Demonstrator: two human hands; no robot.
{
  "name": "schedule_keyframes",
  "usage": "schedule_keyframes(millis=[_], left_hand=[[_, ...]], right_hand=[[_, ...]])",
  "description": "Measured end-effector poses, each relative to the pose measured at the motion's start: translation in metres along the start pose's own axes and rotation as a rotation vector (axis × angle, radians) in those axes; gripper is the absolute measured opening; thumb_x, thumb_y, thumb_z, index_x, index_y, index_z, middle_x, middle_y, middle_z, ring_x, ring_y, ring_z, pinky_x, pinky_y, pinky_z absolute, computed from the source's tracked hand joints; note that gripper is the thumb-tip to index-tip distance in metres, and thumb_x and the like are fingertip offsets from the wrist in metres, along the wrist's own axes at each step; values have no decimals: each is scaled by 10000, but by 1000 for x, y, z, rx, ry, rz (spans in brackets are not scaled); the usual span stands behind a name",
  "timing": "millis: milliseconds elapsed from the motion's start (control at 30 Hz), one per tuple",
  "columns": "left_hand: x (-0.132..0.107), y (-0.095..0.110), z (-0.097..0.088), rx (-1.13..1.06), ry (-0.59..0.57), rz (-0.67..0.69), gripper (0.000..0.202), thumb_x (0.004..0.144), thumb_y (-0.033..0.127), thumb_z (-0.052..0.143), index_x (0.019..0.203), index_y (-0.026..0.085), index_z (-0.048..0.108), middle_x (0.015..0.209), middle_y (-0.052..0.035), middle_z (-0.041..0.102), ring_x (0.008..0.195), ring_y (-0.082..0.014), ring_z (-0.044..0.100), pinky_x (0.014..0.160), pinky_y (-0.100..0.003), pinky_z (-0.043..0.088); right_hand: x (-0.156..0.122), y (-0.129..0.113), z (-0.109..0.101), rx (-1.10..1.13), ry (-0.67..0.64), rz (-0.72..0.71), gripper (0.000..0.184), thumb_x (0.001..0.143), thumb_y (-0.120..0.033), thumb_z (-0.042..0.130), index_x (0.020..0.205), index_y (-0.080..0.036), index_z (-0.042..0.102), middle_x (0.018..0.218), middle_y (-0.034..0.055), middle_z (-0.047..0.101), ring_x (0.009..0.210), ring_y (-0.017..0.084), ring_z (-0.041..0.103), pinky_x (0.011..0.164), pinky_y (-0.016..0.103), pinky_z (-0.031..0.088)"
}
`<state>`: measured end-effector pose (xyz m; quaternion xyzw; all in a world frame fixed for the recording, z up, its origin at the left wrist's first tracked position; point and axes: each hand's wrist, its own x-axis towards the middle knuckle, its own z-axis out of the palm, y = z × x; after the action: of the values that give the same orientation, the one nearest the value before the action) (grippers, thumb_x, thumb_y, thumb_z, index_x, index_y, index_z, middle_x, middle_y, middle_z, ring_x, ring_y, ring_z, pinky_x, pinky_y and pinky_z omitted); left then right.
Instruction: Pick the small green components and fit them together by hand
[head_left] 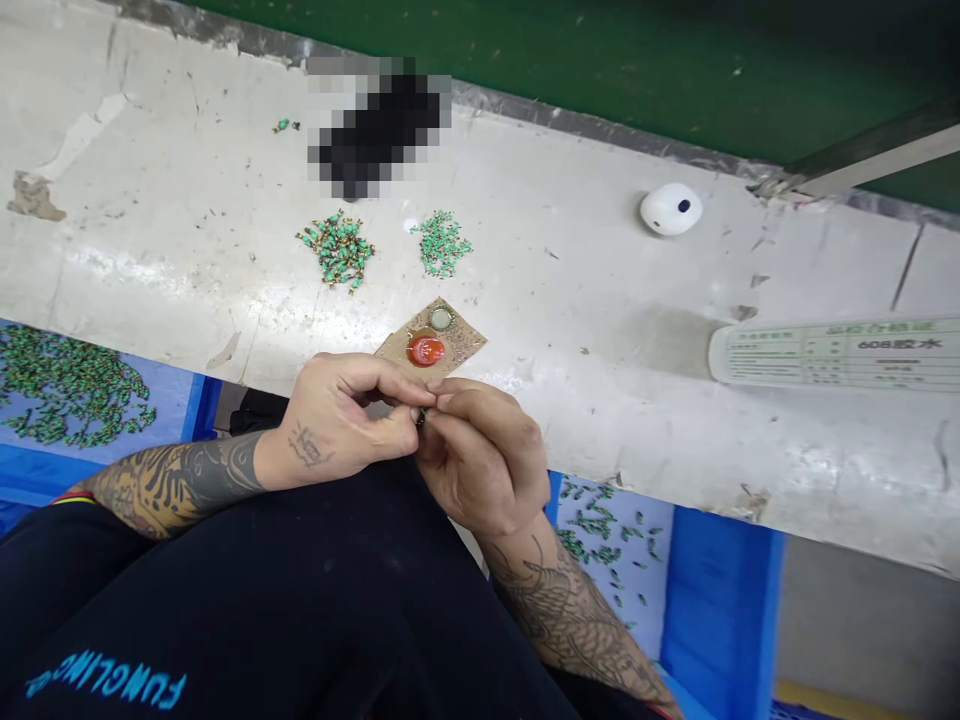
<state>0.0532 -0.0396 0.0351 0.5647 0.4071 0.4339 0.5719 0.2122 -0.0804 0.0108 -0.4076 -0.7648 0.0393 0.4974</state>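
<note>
My left hand (334, 420) and my right hand (487, 455) meet fingertip to fingertip at the front edge of the table. Both are closed in a pinch. A tiny dark piece (420, 416) shows between the fingertips, mostly hidden by them. Just beyond my hands lies a brown board (469, 340) carrying a glossy orange-red blob (426, 349) and a small round metal cap (440, 318). Farther back are two piles of small parts: green ones with dark and brassy ends (341, 250), and smaller light green ones (442, 243).
Blue trays with green parts stand below the table edge, at left (75, 390) and right (720, 600). A white earbud case-like object (671, 209) and a labelled translucent bottle (832, 353) are on the right. A blurred black object (379, 135) lies at the back.
</note>
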Motion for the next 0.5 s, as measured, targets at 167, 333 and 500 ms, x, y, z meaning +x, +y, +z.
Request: schedule_keyframes(millis=[167,333,500], left_hand=[[3,-5,-1,-139,-66,116,185,758,15,711,846,164,776,886,-54,816,851,-175,783,765,-223,641],[3,-8,-4,-146,-133,68,140,832,79,728,919,173,785,939,-63,808,861,-178,779,773,-250,650],[3,-10,-4,-104,-99,73,80,835,109,745,858,173,786,890,-57,805,802,-175,775,706,-250,650]], right_hand=[[9,-10,2,179,82,289,295,809,-36,631,1046,-209,603,1020,61,591,934,225,656,799,433,619],[8,-14,3,358,50,498,378,816,-81,611,1159,-238,588,1096,77,577,1054,269,602,872,504,566],[8,-16,3,394,42,539,385,811,-55,623,1143,-249,612,1116,70,594,1045,254,615,882,480,560]])
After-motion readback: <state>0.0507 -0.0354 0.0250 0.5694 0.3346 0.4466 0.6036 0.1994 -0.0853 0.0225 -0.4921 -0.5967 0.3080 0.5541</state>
